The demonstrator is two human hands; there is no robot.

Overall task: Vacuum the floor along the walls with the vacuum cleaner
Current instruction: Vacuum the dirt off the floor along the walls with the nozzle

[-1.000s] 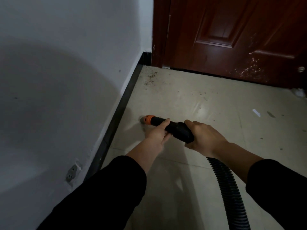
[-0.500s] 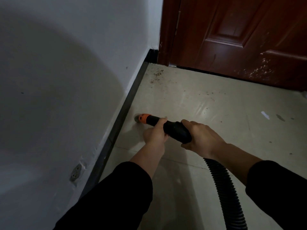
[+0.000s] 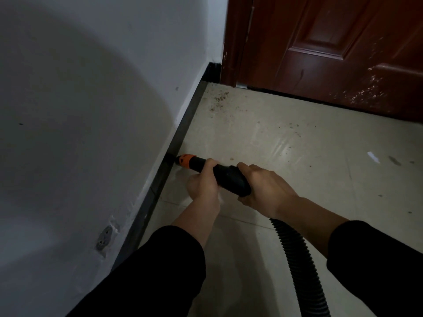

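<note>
The vacuum nozzle [image 3: 225, 176] is a black tube with an orange collar [image 3: 186, 160] near its tip. Its tip touches the dark baseboard [image 3: 180, 138] at the foot of the white wall [image 3: 91, 110]. My left hand [image 3: 203, 183] grips the tube just behind the orange collar. My right hand [image 3: 266, 188] grips the thicker black end where the ribbed black hose [image 3: 299, 261] joins. The hose trails down toward the lower right between my black sleeves.
Pale floor tiles [image 3: 286, 143] carry dark crumbs in the corner [image 3: 218, 98] and specks along the dark red door [image 3: 332, 49]. A white scrap [image 3: 373, 156] lies on the floor at right. A wall socket [image 3: 105, 239] sits low on the wall at left.
The nozzle tip has slid left across the floor until it meets the baseboard. Both hands have moved with it, and my view has come closer to the wall.
</note>
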